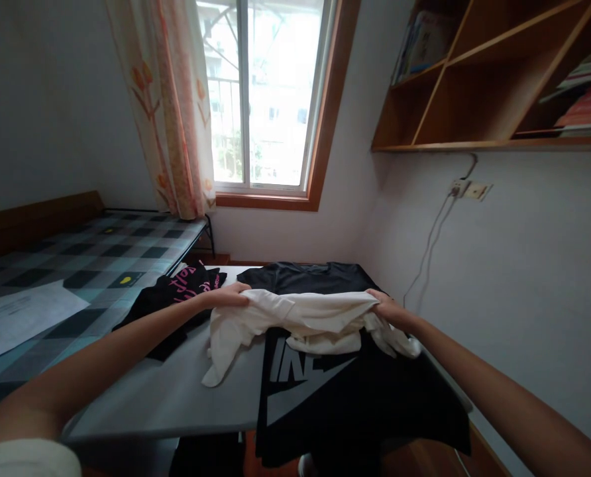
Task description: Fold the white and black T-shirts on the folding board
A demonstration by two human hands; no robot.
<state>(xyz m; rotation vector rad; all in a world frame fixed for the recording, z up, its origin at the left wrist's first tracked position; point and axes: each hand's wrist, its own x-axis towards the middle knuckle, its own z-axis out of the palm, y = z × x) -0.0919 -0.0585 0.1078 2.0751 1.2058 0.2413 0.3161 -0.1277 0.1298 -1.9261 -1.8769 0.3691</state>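
A white garment [320, 311] is stretched between my two hands above a light table [176, 397]. My left hand [230, 295] pinches its left upper edge, and my right hand [387, 309] grips the right upper edge. Its lower parts hang in loose folds. Beneath it lies a black shirt [375, 397] with a large grey print, its hem draped over the table's front edge. The dark upper part of a shirt [305, 277] shows behind the white cloth. A crumpled black garment with pink lettering [176, 298] rests on the left of the table.
At the left is a bed with a checked cover [141, 238], with a paper sheet [27, 318] on it. A curtain [176, 119] hangs beside the window [275, 93]. Wooden shelves [494, 93] and a socket with cables [467, 189] are on the right wall.
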